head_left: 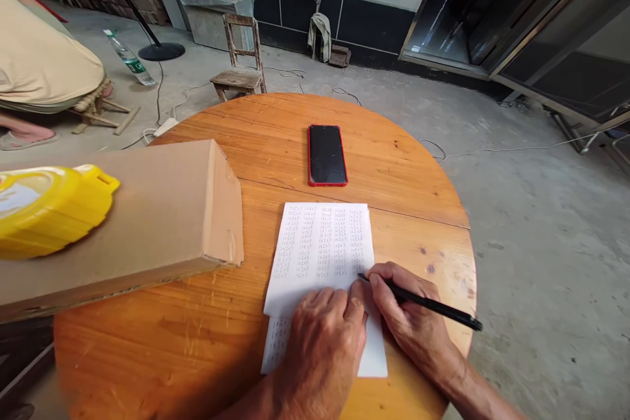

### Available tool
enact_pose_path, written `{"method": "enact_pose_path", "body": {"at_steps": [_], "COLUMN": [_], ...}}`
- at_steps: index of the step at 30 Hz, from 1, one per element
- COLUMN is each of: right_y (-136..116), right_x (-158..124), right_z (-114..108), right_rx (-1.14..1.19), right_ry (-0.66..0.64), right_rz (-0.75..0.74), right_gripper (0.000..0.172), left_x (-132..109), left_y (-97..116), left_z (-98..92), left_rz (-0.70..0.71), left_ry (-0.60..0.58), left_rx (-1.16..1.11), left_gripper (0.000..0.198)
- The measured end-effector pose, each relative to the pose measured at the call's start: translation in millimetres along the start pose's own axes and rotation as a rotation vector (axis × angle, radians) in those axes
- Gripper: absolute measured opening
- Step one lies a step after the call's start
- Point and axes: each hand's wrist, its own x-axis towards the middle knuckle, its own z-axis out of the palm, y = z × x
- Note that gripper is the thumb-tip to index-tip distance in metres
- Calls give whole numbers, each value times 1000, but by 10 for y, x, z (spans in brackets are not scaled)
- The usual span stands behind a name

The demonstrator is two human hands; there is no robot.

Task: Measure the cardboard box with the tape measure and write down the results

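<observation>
White paper (315, 295) with columns of handwritten characters lies on the round wooden table (384, 138), over another written sheet whose lower part shows. My right hand (413, 315) holds a black pen (438, 306), its tip at the right end of the lowest written row. Resting on the paper's lower part is my left hand (327, 335), its fingers bent and close together; whether anything is under them is hidden. Beyond the paper lies a dark phone (327, 154) in a red case.
A cardboard box (162, 210) with a yellow tape measure (54, 210) on top stands at the left. Past the table are a small wooden chair (241, 72), a plastic bottle (128, 58) and cables on the floor. A person's leg (24, 131) shows at far left.
</observation>
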Motion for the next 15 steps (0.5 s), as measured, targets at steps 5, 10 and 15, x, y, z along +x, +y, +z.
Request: {"method": "enact_pose_path", "body": {"at_steps": [5, 10, 15], "right_y": [-24, -8, -4], "right_x": [9, -2, -11], "right_z": [-13, -18, -46], "right_rx": [0, -6, 4], "right_ry": [-22, 1, 54], "right_rz": [4, -6, -4], "right_gripper": [18, 18, 15], "left_x": [-6, -6, -11], "left_y": [-3, -2, -7], "left_z": [16, 12, 4], "left_rz": [-6, 2, 5], "left_ry": [6, 3, 8], "left_rx": [7, 5, 15], "left_gripper": [35, 34, 35]}}
